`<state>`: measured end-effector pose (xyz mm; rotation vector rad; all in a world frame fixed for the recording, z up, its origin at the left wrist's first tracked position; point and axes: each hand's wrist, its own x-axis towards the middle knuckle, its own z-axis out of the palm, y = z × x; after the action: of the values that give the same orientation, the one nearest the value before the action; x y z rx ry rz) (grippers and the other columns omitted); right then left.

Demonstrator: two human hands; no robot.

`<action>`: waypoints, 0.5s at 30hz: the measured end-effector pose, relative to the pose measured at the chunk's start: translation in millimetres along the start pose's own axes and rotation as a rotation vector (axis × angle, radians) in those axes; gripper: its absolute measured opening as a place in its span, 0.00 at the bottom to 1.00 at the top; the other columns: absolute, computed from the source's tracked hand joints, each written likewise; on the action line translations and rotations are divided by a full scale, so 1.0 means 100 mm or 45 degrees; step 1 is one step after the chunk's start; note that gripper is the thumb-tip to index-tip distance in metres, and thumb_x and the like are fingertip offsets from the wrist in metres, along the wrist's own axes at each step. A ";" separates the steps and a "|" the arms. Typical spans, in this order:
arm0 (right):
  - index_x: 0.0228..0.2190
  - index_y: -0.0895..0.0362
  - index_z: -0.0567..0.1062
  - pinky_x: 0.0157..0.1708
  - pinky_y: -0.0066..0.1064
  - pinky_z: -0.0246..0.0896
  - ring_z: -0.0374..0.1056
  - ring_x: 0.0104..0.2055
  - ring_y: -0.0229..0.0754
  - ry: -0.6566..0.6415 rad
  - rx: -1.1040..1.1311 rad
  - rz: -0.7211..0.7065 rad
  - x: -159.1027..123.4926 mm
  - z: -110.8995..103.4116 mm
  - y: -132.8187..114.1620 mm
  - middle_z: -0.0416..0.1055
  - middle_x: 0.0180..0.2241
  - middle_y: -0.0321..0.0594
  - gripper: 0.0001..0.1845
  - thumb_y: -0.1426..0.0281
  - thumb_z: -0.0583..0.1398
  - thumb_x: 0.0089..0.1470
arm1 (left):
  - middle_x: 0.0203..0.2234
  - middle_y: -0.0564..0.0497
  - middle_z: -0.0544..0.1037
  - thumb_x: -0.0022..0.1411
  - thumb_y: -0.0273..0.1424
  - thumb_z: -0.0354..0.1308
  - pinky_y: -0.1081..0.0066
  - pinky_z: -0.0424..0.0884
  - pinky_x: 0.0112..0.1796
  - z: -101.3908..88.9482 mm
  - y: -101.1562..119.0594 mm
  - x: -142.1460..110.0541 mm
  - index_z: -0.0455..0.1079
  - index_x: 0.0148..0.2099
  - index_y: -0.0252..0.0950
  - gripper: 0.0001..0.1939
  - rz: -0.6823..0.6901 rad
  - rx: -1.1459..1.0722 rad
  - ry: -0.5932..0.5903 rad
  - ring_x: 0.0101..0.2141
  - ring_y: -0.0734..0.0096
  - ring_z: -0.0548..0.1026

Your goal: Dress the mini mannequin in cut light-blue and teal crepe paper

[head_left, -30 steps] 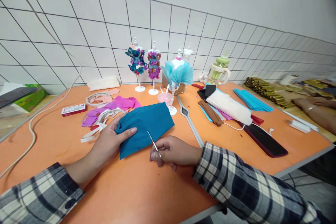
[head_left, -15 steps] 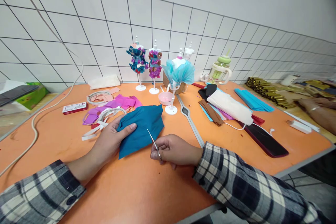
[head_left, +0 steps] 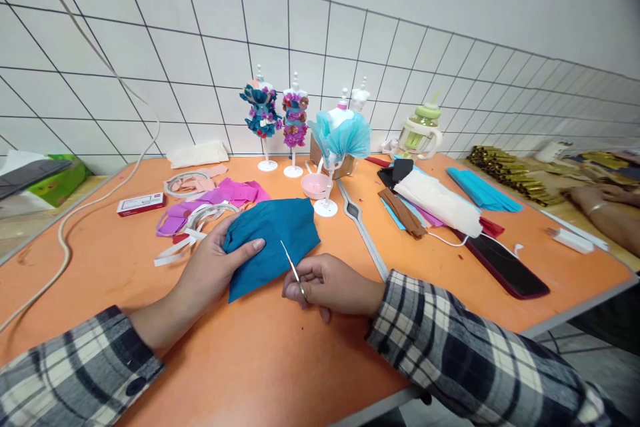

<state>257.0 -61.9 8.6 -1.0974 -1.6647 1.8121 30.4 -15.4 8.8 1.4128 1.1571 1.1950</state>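
Observation:
My left hand (head_left: pixel 220 257) pinches the left side of a dark teal sheet of crepe paper (head_left: pixel 275 233), thumb on top and the other fingers mostly hidden beneath. In my right hand (head_left: pixel 327 287) is a small pair of silver scissors (head_left: pixel 295 270), its slim blades pointing up and left in front of the sheet. The blades look closed; whether they touch the paper I cannot tell. Behind the sheet stands a small white dress form (head_left: pixel 326 208) wearing light blue ruffled paper, beside a pink bowl (head_left: pixel 315 185).
Left are purple paper (head_left: pixel 235 193), tape rolls (head_left: pixel 213 213) and a small box (head_left: pixel 141 204). Two decorated dress forms (head_left: pixel 263 113) stand at the back. To the right lie a grey watch strap (head_left: pixel 367 240), folded papers (head_left: pixel 440 200), a phone (head_left: pixel 505 267) and another person's hand (head_left: pixel 595 203).
The teal sheet has shifted slightly right and spread a little at its right corner. My right hand and the scissors have moved slightly up and left.

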 end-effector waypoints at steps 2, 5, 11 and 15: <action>0.41 0.59 0.76 0.16 0.20 0.61 0.63 0.25 0.32 -0.019 0.018 -0.012 -0.01 0.00 0.00 0.67 0.30 0.34 0.25 0.50 0.65 0.54 | 0.58 0.48 0.77 0.51 0.44 0.74 0.56 0.72 0.59 0.01 0.01 -0.01 0.71 0.60 0.45 0.35 0.034 0.021 0.015 0.60 0.45 0.72; 0.41 0.59 0.76 0.15 0.21 0.61 0.62 0.24 0.32 0.000 0.023 -0.024 -0.01 0.01 -0.02 0.65 0.29 0.34 0.27 0.48 0.65 0.53 | 0.61 0.47 0.75 0.52 0.43 0.73 0.54 0.71 0.60 0.02 0.02 -0.03 0.67 0.64 0.46 0.39 0.047 -0.008 0.018 0.62 0.44 0.69; 0.39 0.59 0.76 0.16 0.20 0.56 0.61 0.25 0.32 0.054 0.008 -0.020 -0.01 0.03 -0.04 0.64 0.26 0.32 0.24 0.51 0.67 0.52 | 0.52 0.45 0.82 0.51 0.41 0.74 0.56 0.79 0.51 0.06 0.00 -0.03 0.72 0.59 0.42 0.34 -0.110 -0.223 -0.079 0.53 0.44 0.79; 0.37 0.60 0.77 0.26 0.22 0.59 0.63 0.29 0.33 0.079 -0.012 -0.080 0.01 0.00 -0.02 0.68 0.27 0.34 0.21 0.55 0.67 0.52 | 0.44 0.40 0.86 0.50 0.44 0.73 0.52 0.81 0.46 -0.01 0.03 0.02 0.79 0.48 0.36 0.26 -0.317 -0.387 -0.230 0.47 0.39 0.82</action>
<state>255.9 -60.5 10.2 -1.0822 -1.6548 1.7160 29.5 -13.7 11.7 1.0878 0.9489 0.9965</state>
